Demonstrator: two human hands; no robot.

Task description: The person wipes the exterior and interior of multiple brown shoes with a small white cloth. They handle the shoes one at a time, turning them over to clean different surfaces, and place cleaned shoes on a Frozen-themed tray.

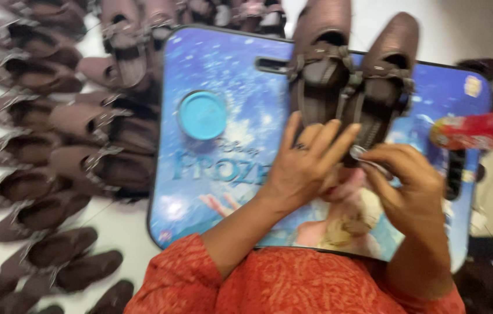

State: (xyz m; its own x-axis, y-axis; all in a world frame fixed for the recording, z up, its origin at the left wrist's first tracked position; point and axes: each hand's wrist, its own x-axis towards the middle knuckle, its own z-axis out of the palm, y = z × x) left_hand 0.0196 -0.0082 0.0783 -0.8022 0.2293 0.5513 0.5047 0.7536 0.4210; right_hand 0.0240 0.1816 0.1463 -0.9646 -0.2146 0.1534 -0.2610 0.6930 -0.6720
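brown shoes [348, 75], pair x2, on blue picture board [223, 134] just ahead of both hands, heels toward wearer. left hand [304, 166]: fingers spread, flat on heel end of left shoe, no closed grip. right hand [406, 183]: pinched on small silvery piece [358, 152] at the shoe heel. judged light, semi-stiff sole, soft upper; hold by heel/sides. round blue lid [202, 114] x1, left of left hand. red bottle [476, 131] x1, right of right hand. loose brown shoes [54, 122] on floor far left, 20+, blurred.

A pair of shoes [351, 75] lies on the board [229, 157], lid [201, 115] left.
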